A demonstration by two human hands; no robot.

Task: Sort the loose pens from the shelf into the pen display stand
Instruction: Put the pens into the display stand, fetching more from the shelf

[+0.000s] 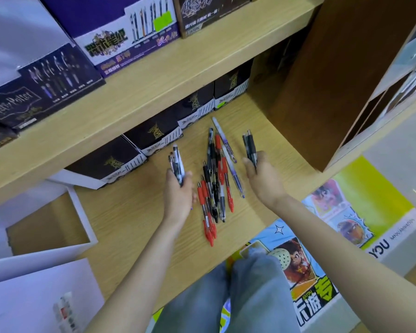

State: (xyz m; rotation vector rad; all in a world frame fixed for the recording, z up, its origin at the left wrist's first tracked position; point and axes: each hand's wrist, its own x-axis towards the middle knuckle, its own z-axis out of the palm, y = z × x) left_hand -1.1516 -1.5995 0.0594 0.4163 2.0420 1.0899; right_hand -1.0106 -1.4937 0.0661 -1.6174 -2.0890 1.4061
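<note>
Head view: loose pens (pixel 214 179) lay heaped on the shelf (pixel 130 212) between both hands; left hand (pixel 179 193) gripped perhaps two patterned pens (pixel 177 162), right hand (pixel 262 179) clutched a dark bunch of pens (pixel 249 145).

"Harry Potter" is lettered in gold on the dark purple cardboard box (pixel 10 104) standing on the upper wooden shelf. On the purple-and-white cardboard box (pixel 120 42) beside it, gold Chinese characters and what may be a "12" are printed, too blurred to be read surely. "YOU" and the characters 游 and 专 are printed in black on the yellow-and-blue cartoon floor poster (pixel 380 247).
</note>
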